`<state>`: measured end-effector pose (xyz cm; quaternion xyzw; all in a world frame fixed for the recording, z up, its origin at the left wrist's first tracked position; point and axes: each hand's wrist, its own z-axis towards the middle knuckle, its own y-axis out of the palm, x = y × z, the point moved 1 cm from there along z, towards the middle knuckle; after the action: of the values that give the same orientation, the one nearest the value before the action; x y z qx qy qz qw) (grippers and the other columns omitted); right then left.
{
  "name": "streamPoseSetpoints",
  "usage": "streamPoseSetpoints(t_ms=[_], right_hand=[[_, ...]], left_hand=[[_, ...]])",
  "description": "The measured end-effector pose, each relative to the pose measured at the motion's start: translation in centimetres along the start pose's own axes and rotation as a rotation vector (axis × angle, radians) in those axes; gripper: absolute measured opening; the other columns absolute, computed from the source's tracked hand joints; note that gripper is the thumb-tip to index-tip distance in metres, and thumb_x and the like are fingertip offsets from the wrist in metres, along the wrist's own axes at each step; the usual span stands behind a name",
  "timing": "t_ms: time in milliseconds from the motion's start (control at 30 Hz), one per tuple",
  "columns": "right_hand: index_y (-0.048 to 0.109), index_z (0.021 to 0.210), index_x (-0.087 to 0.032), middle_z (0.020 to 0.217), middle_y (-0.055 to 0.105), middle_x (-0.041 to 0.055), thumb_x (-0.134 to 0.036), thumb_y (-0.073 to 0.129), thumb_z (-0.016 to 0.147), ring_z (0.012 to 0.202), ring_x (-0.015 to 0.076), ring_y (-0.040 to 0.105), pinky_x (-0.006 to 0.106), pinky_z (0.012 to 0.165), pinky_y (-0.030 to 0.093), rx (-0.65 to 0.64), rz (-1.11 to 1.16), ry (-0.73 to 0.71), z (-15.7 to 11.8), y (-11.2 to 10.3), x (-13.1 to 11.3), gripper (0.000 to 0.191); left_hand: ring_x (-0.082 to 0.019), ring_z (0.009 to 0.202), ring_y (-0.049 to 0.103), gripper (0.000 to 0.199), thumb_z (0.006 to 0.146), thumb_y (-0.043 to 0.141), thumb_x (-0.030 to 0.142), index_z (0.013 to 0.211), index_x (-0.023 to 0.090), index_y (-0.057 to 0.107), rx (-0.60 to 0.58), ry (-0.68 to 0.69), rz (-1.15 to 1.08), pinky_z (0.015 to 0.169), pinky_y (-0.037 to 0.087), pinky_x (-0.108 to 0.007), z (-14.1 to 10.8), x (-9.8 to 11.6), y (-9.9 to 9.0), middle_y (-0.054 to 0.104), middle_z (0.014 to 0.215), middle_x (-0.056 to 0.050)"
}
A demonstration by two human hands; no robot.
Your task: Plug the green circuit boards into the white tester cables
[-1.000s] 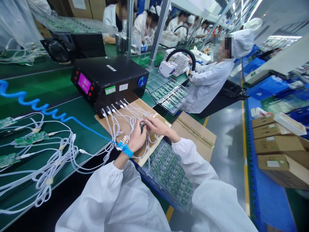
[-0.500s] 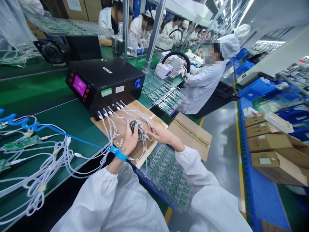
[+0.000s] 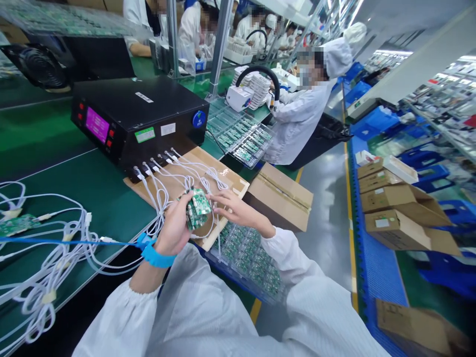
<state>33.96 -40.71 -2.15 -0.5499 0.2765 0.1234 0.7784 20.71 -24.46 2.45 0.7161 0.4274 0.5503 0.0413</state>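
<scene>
My left hand point(image 3: 175, 225), with a blue wrist strap point(image 3: 158, 254), is wrapped round a small green circuit board piece point(image 3: 199, 208) with silvery parts, which looks like several boards together. Its broad face is turned up towards me. Close at its right edge is my right hand point(image 3: 238, 210), fingers stretched out; I cannot tell whether the fingertips touch the board. White cables point(image 3: 159, 193) run from the black test box point(image 3: 137, 114) to just behind my hands, over a brown cardboard sheet point(image 3: 148, 191). Below my right wrist lies a clear tray point(image 3: 226, 260) of green boards.
More white cables point(image 3: 70, 243) lie tangled on the green bench point(image 3: 44, 158) at left. Beyond the box stands another clear tray point(image 3: 253, 158) with boards. A co-worker in white point(image 3: 301, 119) sits further along. A cardboard box point(image 3: 282, 193) stands at right.
The boards in my left hand have turned so their broad face shows. My right hand's fingers have straightened beside them. The view has shifted, so the scene sits further left.
</scene>
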Motion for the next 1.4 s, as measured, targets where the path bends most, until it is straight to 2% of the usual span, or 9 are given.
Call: streamPoseSetpoints(t_ms=[133,267,500,600,700,800,933,1133,1400], right_hand=[[0.066,0.139,-0.021,0.125,0.064,0.0141,-0.056,0.029,0.111,0.119,0.024,0.059,0.048,0.11,0.048,0.248,0.189,0.101,-2.3,-0.5,-3.9,0.058],[0.064,0.14,-0.021,0.113,0.07,0.0092,-0.06,0.04,0.109,0.105,0.0195,0.066,0.037,0.097,0.055,0.13,0.462,0.174,-5.3,1.7,-8.8,0.056],[0.074,0.105,-0.018,0.109,0.066,0.0066,-0.055,0.068,0.096,0.094,0.0158,0.062,0.027,0.075,0.052,0.121,0.705,0.477,-10.5,9.2,-12.4,0.038],[0.07,0.099,-0.02,0.091,0.065,-0.0002,-0.055,0.076,0.089,0.081,0.0126,0.058,0.025,0.069,0.048,0.091,0.848,0.619,-11.6,12.1,-12.9,0.037],[0.066,0.1,-0.021,0.082,0.064,-0.0043,-0.051,0.076,0.089,0.071,0.0104,0.055,0.025,0.065,0.046,-0.02,0.93,0.718,-11.7,14.0,-13.4,0.033],[0.063,0.096,-0.024,0.085,0.066,-0.0028,-0.052,0.073,0.092,0.073,0.0119,0.059,0.026,0.066,0.049,-0.031,1.038,0.715,-11.5,15.4,-13.7,0.03],[0.066,0.1,-0.027,0.088,0.066,-0.0022,-0.069,0.077,0.082,0.067,0.0117,0.06,0.023,0.053,0.052,-0.11,1.365,0.851,-11.3,17.4,-13.6,0.047],[0.068,0.107,-0.024,0.094,0.064,-0.0011,-0.072,0.083,0.073,0.063,0.0082,0.057,0.016,0.043,0.047,0.072,1.386,1.024,-12.9,19.1,-10.2,0.06],[0.062,0.115,-0.019,0.064,0.042,-0.0116,-0.04,0.069,0.096,0.05,0.0069,0.039,0.016,0.047,0.043,0.766,0.913,1.566,-15.9,20.2,5.5,0.029]], left_hand=[[-0.023,0.083,0.074,0.047,0.086,0.077,0.039,0.122,0.012,0.068,-0.18,-0.321,0.082,0.065,0.06,-0.03,-4.7,0.7,-0.5,0.076,0.099,-0.012],[-0.019,0.077,0.072,0.088,0.082,0.086,0.039,0.157,0.024,0.043,-0.425,-0.521,0.342,0.069,0.058,-0.029,-7.7,-0.9,-2.2,0.076,0.097,-0.006],[-0.022,0.081,0.075,0.126,0.089,0.077,0.051,0.167,0.026,-0.018,-0.463,-0.707,0.612,0.091,0.058,-0.04,-10.3,-5.1,-6.2,0.075,0.088,-0.001],[-0.021,0.083,0.074,0.123,0.09,0.074,0.054,0.167,0.027,-0.019,-0.481,-0.785,0.671,0.095,0.057,-0.041,-10.8,-6.2,-8.1,0.076,0.099,-0.004],[-0.025,0.112,0.073,0.121,0.089,0.075,0.052,0.169,0.028,-0.012,-0.468,-0.816,0.775,0.105,0.055,-0.04,-10.7,-6.9,-10.0,0.066,0.141,-0.016],[-0.027,0.155,0.043,0.115,0.084,0.08,0.05,0.171,0.033,0.006,-0.42,-0.775,0.82,0.123,0.042,-0.036,-10.4,-7.2,-11.5,0.037,0.171,-0.012],[-0.03,0.161,0.032,0.111,0.081,0.082,0.057,0.169,0.036,0.018,-0.382,-0.798,0.847,0.129,0.038,-0.041,-10.0,-7.6,-12.7,0.031,0.175,-0.008],[-0.034,0.145,0.055,0.111,0.076,0.082,0.066,0.164,0.026,0.027,-0.286,-0.719,0.906,0.116,0.053,-0.045,-8.6,-6.8,-13.1,0.051,0.159,-0.018],[-0.034,0.123,0.069,0.092,0.078,0.078,0.071,0.149,0.021,0.048,-0.177,-0.654,0.925,0.109,0.059,-0.051,-7.4,-4.3,-15.1,0.068,0.135,-0.017]])
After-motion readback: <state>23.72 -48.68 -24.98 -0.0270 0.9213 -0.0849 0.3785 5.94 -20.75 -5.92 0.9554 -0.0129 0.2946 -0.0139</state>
